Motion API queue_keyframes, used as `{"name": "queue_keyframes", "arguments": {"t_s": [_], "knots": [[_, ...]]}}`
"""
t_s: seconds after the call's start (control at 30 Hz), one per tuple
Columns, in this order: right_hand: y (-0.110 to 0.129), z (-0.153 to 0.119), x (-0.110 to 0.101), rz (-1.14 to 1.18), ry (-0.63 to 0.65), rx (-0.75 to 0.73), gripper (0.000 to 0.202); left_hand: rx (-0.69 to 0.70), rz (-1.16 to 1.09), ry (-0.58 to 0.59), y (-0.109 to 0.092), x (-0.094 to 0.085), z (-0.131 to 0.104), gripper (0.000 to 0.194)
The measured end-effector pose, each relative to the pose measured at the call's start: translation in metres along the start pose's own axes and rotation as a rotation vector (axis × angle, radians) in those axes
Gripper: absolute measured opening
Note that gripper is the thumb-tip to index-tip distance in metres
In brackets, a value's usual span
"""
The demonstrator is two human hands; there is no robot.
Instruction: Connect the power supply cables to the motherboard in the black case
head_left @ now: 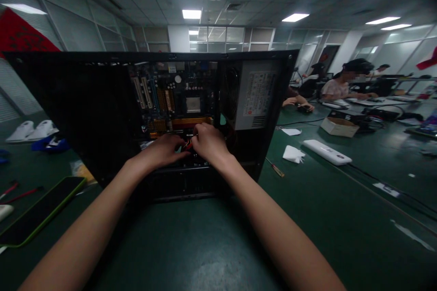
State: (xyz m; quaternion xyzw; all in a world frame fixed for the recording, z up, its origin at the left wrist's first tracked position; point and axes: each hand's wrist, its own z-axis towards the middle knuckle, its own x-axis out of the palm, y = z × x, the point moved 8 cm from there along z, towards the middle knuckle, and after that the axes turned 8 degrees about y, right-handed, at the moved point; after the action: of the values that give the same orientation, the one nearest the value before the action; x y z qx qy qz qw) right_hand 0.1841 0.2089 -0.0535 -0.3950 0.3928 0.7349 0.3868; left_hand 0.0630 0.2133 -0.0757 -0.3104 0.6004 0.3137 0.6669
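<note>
An open black computer case (184, 182) stands on the green table with its inside facing me. The motherboard (170, 86) is mounted at its back, with a square metal-topped processor (193, 104) and pale slots. A power supply (256, 95) fills the upper right corner. Low on the board, my left hand (167, 148) has thumb and fingers closing round a bundle of red, yellow and black wires (187, 145). My right hand (209, 142), fingers curled, meets it from the right at the same wires. Its fingertips and what they grip are hidden.
Left of the case lie a green-edged phone (41, 211), red cables (20, 195) and a blue item (51, 143). On the right are a screwdriver (275, 168), crumpled paper (293, 154), a white power strip (327, 152) and a cardboard box (339, 126). Other people (341, 86) sit farther back.
</note>
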Motion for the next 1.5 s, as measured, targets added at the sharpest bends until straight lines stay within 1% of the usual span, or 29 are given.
{"name": "queue_keyframes", "arguments": {"t_s": [0.13, 0.27, 0.4, 0.57, 0.7, 0.9, 1.03, 1.1, 1.27, 1.4, 1.5], "knots": [[0.003, 0.0, 0.002, 0.028, 0.002, -0.03, 0.018, 0.001, 0.025, 0.029, 0.003, 0.002, 0.002, 0.03], [0.002, 0.001, 0.002, 0.061, 0.012, -0.033, 0.017, 0.02, 0.023, 0.026, 0.003, 0.003, 0.002, 0.026], [0.004, 0.0, 0.002, 0.08, 0.015, -0.057, 0.018, 0.032, 0.015, 0.024, 0.002, 0.001, 0.003, 0.024], [0.006, -0.001, 0.002, 0.08, 0.036, -0.065, 0.017, 0.026, -0.005, 0.06, 0.001, -0.003, 0.005, 0.021], [0.007, -0.002, 0.002, 0.087, 0.045, -0.078, 0.017, 0.043, -0.017, 0.099, -0.003, -0.005, 0.006, 0.024], [0.008, -0.001, 0.003, 0.078, 0.04, -0.102, 0.015, 0.083, -0.08, 0.107, -0.002, -0.004, 0.003, 0.029], [0.009, -0.001, 0.004, 0.08, 0.047, -0.115, 0.016, 0.055, -0.131, 0.072, 0.0, -0.003, 0.002, 0.025], [0.009, -0.002, 0.005, 0.081, 0.052, -0.115, 0.017, 0.042, -0.177, 0.064, 0.0, 0.0, 0.002, 0.028], [0.01, -0.002, 0.007, 0.088, 0.091, -0.11, 0.018, 0.044, -0.239, 0.106, -0.001, 0.01, 0.001, 0.038], [0.011, -0.003, 0.008, 0.087, 0.112, -0.113, 0.018, 0.077, -0.285, 0.141, 0.0, 0.01, 0.001, 0.035], [0.011, -0.003, 0.008, 0.082, 0.11, -0.116, 0.018, 0.061, -0.288, 0.182, 0.003, 0.008, 0.001, 0.035]]}}
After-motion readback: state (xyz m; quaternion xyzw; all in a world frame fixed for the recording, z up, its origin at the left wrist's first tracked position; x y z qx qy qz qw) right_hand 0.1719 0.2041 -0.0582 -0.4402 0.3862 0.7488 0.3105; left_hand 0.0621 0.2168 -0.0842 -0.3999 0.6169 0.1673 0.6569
